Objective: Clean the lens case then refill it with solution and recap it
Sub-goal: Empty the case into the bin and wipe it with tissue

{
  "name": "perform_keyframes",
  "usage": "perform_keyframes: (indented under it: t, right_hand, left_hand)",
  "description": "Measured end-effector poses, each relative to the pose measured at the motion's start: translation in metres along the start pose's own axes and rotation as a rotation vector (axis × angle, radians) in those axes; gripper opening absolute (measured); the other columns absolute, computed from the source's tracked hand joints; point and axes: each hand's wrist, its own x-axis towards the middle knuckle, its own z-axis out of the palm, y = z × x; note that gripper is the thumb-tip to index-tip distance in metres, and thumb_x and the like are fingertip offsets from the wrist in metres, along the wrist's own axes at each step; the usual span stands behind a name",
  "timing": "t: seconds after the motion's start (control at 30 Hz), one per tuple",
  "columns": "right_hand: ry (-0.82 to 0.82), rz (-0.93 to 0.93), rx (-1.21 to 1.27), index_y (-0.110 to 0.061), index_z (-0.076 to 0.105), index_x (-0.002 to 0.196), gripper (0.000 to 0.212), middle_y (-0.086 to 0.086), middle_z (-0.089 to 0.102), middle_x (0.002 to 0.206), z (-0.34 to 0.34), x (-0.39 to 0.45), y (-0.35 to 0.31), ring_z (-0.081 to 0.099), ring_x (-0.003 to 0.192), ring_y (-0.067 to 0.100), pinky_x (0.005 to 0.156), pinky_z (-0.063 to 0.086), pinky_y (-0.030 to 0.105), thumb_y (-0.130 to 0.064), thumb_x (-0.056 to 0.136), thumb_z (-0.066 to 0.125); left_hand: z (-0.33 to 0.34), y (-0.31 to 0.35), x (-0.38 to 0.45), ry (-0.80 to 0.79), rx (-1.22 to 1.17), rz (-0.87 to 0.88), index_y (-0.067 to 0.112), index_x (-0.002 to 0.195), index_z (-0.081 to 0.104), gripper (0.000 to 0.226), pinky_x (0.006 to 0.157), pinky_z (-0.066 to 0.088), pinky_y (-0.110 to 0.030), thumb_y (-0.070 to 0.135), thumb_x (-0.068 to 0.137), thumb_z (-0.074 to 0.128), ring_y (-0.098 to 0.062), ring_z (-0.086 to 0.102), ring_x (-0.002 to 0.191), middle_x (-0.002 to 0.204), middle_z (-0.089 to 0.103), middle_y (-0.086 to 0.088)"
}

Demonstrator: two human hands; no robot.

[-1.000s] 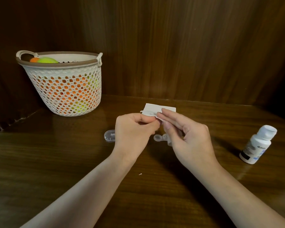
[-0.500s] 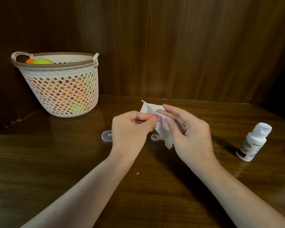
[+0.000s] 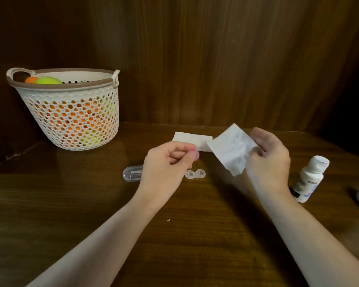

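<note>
left hand bare | right hand bare | forearms unsleeved

1. Both bare forearms reach forward from the lower edge, angled inward over the worktop.
2. The left hand is raised, fingers curled, thumb and forefinger pinching a small pink cap.
3. The right hand is raised apart from it, slightly blurred, fingers gripping a white tissue.

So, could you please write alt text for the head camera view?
Over a wooden table, the left hand pinches a small pink cap while the right hand holds a white tissue. An open clear lens case lies between them, with a solution bottle at right.
</note>
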Motion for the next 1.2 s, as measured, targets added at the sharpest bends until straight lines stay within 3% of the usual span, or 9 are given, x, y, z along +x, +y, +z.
perform_keyframes:
  t: [0.13,0.27,0.47,0.53,0.63,0.77,0.93,1.03,1.2]
  right_hand:
    - [-0.035,0.130,-0.232,-0.027,0.047,0.157,0.077,0.003,0.046,0.164,0.003,0.010,0.012,0.038,0.155,0.029,0.117,0.046,0.048,0.014,0.093,0.064]
    - [-0.152,0.049,-0.673,-0.027,0.051,0.154,0.066,0.005,0.035,0.170,0.007,0.015,0.029,0.016,0.161,0.033,0.130,0.020,0.058,-0.009,0.094,0.073]
    - [-0.629,-0.388,-0.463,-0.049,0.064,0.133,0.033,-0.021,0.063,0.138,0.026,-0.001,0.027,0.044,0.130,0.001,0.111,0.041,0.037,-0.045,0.100,0.065]
    - [-0.769,-0.483,-0.500,-0.049,0.061,0.136,0.044,-0.028,0.062,0.135,0.035,-0.013,0.027,0.041,0.128,0.002,0.104,0.040,0.037,-0.066,0.095,0.060]
    - [-0.784,-0.466,-0.551,-0.048,0.064,0.131,0.045,-0.026,0.060,0.127,0.040,-0.018,0.028,0.039,0.121,0.007,0.095,0.036,0.038,-0.073,0.093,0.060]
    - [-0.869,-0.352,-0.512,-0.048,0.072,0.095,0.024,-0.025,0.065,0.105,0.028,-0.008,0.019,0.049,0.114,0.008,0.098,0.046,0.045,-0.071,0.087,0.071]
    - [-1.220,-0.227,-0.470,-0.052,0.073,0.102,0.041,-0.030,0.072,0.103,0.002,-0.004,0.008,0.066,0.100,-0.005,0.096,0.058,0.040,-0.073,0.068,0.082]
    - [-1.110,-0.237,-0.465,-0.053,0.063,0.108,0.060,-0.029,0.070,0.101,0.001,-0.005,0.007,0.068,0.096,-0.005,0.084,0.058,0.025,-0.086,0.060,0.079]
    - [-0.771,-0.461,-0.284,-0.056,0.056,0.120,0.053,-0.033,0.064,0.110,0.012,-0.008,0.009,0.064,0.102,-0.009,0.071,0.055,0.007,-0.059,0.077,0.088]
  left_hand:
    - [0.006,-0.004,-0.005,-0.074,0.140,0.044,0.029,0.112,0.079,0.017,0.078,0.064,-0.022,0.022,0.097,0.075,-0.003,0.076,0.091,0.099,0.080,0.014]
    - [0.008,-0.006,-0.006,-0.111,0.295,0.085,0.033,0.108,0.080,0.013,0.079,0.062,-0.017,0.029,0.099,0.073,0.002,0.072,0.093,0.099,0.077,0.020]
    - [-0.002,-0.011,0.002,-0.044,0.430,0.063,0.035,0.111,0.079,0.014,0.086,0.064,-0.029,0.033,0.099,0.072,0.000,0.070,0.094,0.098,0.075,0.021]
    - [-0.006,-0.012,0.004,-0.019,0.448,0.056,0.034,0.110,0.079,0.013,0.089,0.064,-0.039,0.033,0.099,0.072,-0.002,0.071,0.093,0.096,0.076,0.020]
    - [-0.010,-0.013,0.006,-0.007,0.443,0.024,0.036,0.105,0.079,0.010,0.093,0.061,-0.051,0.033,0.100,0.071,-0.006,0.073,0.092,0.092,0.077,0.019]
    - [-0.012,-0.012,0.006,-0.025,0.437,-0.031,0.040,0.097,0.078,0.011,0.100,0.057,-0.057,0.032,0.101,0.071,-0.010,0.073,0.096,0.092,0.077,0.019]
    - [-0.013,-0.012,0.006,-0.059,0.416,-0.046,0.040,0.094,0.077,0.012,0.102,0.055,-0.058,0.032,0.101,0.071,-0.007,0.072,0.097,0.088,0.078,0.021]
    - [-0.011,-0.011,0.006,-0.067,0.422,-0.040,0.039,0.096,0.077,0.004,0.106,0.051,-0.058,0.035,0.097,0.075,-0.007,0.072,0.095,0.082,0.077,0.022]
    - [-0.005,-0.008,0.008,-0.096,0.451,-0.040,0.047,0.107,0.061,0.025,0.118,0.030,-0.042,0.045,0.091,0.080,-0.004,0.069,0.105,0.078,0.076,0.027]
